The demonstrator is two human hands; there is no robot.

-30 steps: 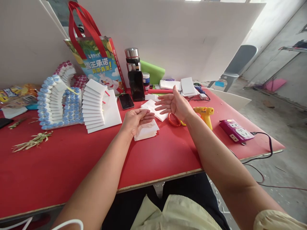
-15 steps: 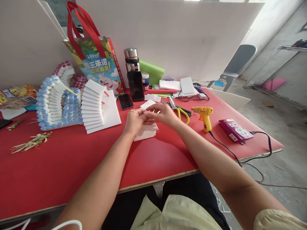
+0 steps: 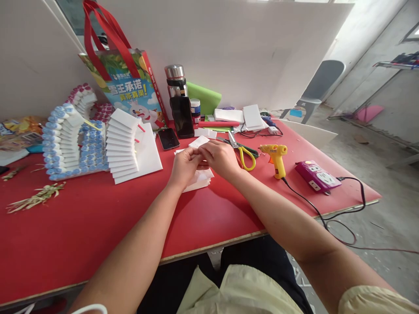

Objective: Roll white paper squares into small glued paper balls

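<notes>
My left hand point(image 3: 185, 166) and my right hand point(image 3: 220, 157) meet over a small stack of white foam pieces point(image 3: 200, 179) on the red table point(image 3: 98, 218). Both have their fingers curled and pinched together at one spot between them, on something too small to make out. Another white piece point(image 3: 199, 141) lies just behind the hands. Yellow-handled scissors point(image 3: 244, 153) lie right of my right hand, and a yellow glue gun point(image 3: 276, 158) stands beyond them.
A white stepped foam model point(image 3: 126, 146) and a blue-capped curved model point(image 3: 70, 141) stand at the left. A printed bag point(image 3: 126, 89), flask point(image 3: 176, 83), two phones and foam blocks point(image 3: 244, 117) line the back. A purple power strip point(image 3: 314, 175) with cables sits right.
A second ago my right hand was raised open above the table and my left lay palm-up. The right hand came down and both closed together over the white stack.
</notes>
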